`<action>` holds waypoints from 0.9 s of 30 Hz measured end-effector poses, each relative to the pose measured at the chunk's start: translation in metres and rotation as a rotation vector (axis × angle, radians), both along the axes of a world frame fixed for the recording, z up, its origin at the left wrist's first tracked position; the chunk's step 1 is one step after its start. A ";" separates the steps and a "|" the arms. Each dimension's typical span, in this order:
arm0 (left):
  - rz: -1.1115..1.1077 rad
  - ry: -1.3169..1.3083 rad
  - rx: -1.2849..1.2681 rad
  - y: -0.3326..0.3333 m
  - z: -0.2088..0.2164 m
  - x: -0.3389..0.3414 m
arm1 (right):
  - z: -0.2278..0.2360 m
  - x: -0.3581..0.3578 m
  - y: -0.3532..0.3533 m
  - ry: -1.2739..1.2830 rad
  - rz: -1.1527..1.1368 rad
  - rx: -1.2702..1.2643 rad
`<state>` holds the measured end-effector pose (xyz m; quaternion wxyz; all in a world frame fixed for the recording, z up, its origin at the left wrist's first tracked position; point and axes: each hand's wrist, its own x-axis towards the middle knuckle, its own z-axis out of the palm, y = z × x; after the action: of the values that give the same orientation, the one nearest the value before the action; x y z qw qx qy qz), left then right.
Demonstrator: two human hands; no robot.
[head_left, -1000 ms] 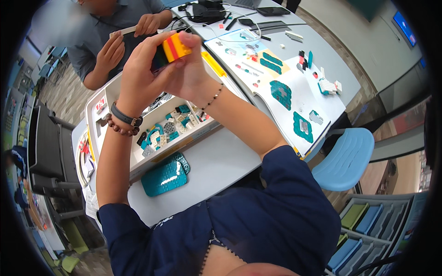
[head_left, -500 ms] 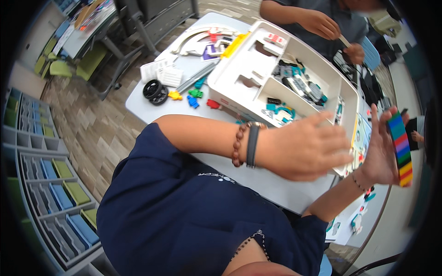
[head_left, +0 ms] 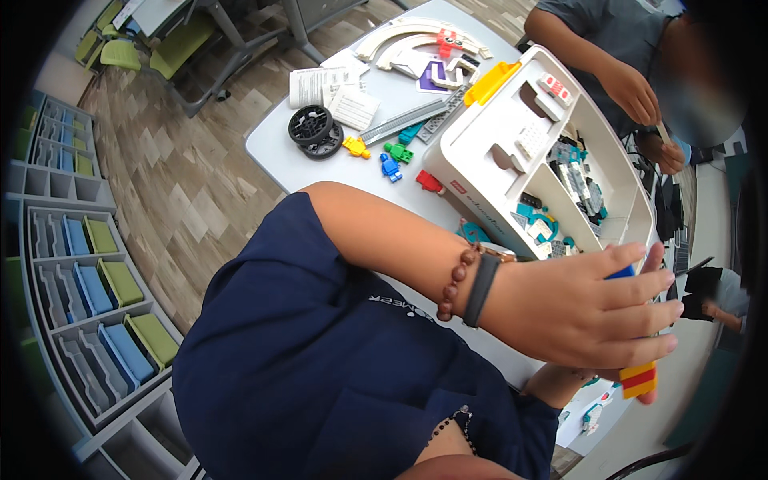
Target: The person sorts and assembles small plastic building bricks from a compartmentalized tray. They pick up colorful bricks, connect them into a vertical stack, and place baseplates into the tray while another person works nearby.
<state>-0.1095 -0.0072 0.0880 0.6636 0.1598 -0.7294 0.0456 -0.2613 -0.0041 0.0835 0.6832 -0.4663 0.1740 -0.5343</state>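
Observation:
My left hand, with a dark watch strap and a beaded bracelet at the wrist, reaches across with fingers spread. It lies over the middle of a strip of stacked coloured toy bricks; whether it touches the strip I cannot tell. Yellow and red bricks show below the hand, and a blue part above. Behind it, my right hand holds the strip, mostly hidden apart from fingertips and the forearm. Just beyond my left wrist stands a white storage case with teal, grey and black building parts in its compartments.
On the white table lie black wheels, paper sheets, curved white pieces and small yellow, green, blue and red figures. Across the case, a co-worker's hands hold a thin piece.
My left hand has moved right and over the brick strip, covering most of it and my right hand. The head view has shifted, so the table and case appear farther right.

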 end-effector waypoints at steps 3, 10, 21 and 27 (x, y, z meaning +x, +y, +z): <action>-0.020 -0.064 0.162 0.015 -0.002 0.005 | -0.018 0.007 -0.002 0.001 0.027 0.045; -0.034 -0.069 -0.007 0.010 -0.018 0.002 | -0.033 0.017 0.007 0.042 -0.009 0.084; -0.098 -0.015 0.104 -0.006 -0.012 0.004 | -0.039 0.018 0.017 0.054 -0.071 0.086; -0.515 0.009 0.594 -0.064 -0.003 0.046 | -0.014 0.013 -0.003 0.276 -0.204 0.034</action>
<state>-0.0637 -0.0708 0.0846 0.5814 0.1568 -0.7242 -0.3361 -0.2480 -0.0072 0.0700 0.6030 -0.5035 0.3218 -0.5285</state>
